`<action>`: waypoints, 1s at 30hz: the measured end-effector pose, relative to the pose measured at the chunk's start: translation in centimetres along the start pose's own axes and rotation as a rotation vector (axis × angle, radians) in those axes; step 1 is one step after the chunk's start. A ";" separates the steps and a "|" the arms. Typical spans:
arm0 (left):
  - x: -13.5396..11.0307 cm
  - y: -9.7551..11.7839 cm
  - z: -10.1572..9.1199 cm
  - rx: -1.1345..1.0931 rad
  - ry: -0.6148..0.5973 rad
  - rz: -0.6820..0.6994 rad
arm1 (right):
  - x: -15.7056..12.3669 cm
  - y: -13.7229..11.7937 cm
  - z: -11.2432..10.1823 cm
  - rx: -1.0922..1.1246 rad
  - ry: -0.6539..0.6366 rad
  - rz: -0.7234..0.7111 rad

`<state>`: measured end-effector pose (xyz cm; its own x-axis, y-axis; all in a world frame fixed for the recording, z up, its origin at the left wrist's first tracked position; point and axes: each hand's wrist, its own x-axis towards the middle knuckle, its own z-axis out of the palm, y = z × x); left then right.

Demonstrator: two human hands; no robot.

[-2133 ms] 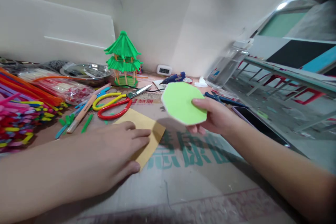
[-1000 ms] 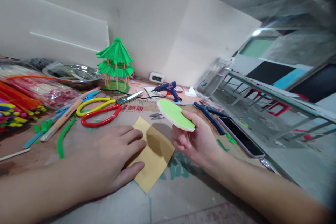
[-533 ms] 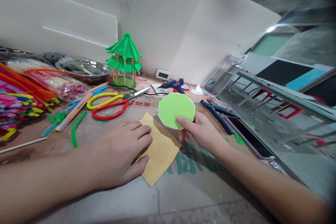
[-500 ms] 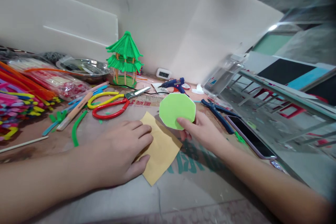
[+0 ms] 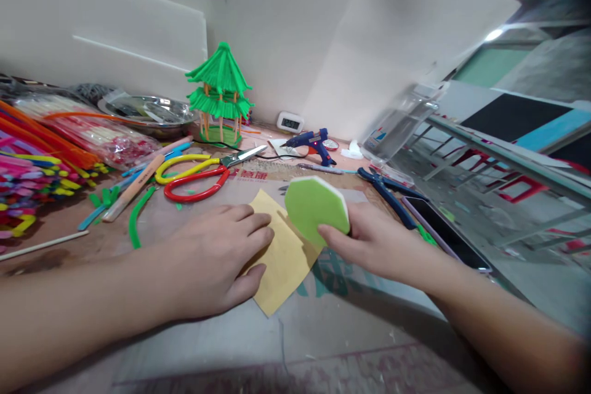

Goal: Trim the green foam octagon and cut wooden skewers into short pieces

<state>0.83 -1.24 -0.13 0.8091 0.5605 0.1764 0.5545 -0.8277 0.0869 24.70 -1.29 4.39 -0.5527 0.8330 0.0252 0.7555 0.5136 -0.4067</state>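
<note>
Between the thumb and fingers of my right hand (image 5: pixel 383 246) is a light green octagonal foam board piece (image 5: pixel 316 209) with a white edge, tilted and raised over the table. My left hand (image 5: pixel 217 258) rests palm down on a yellow square of paper (image 5: pixel 286 265), its fingers slightly bent and the thumb apart. The paper's left part is hidden under that hand. Beyond my left hand lie scissors (image 5: pixel 198 178) with one yellow and one red handle, blades spread. A small green-roofed pavilion model (image 5: pixel 221 98) stands upright at the back.
A blue glue gun (image 5: pixel 309 143) stands by a small digital clock (image 5: pixel 290 122). To the right lie pliers (image 5: pixel 388 194) and a phone (image 5: pixel 446 234), with a clear plastic container (image 5: pixel 399 126) behind. Bundled pipe cleaners (image 5: pixel 37 184) and a metal bowl (image 5: pixel 152 126) occupy the left side.
The green octagon in my right hand has tilted and moved slightly right and down, showing its white edge. My left hand stays on the yellow paper. The view has shifted slightly.
</note>
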 end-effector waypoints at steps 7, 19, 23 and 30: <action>-0.1 0.0 -0.1 -0.027 0.008 -0.002 | 0.7 0.7 0.0 0.080 -0.059 0.022; 0.5 -1.4 0.1 -0.177 0.159 -0.090 | 1.1 1.4 3.4 1.467 0.044 0.266; 0.5 -1.2 -0.3 -0.290 0.321 -0.084 | 1.1 1.2 4.6 1.515 -0.024 0.278; 0.4 -0.4 -0.7 -0.490 0.425 -0.119 | 1.1 1.4 5.0 1.516 -0.111 0.320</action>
<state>0.79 -0.65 0.61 0.5450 0.6724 0.5009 0.4014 -0.7337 0.5482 23.35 -0.69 -0.72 -0.5179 0.8091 -0.2777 -0.1693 -0.4151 -0.8939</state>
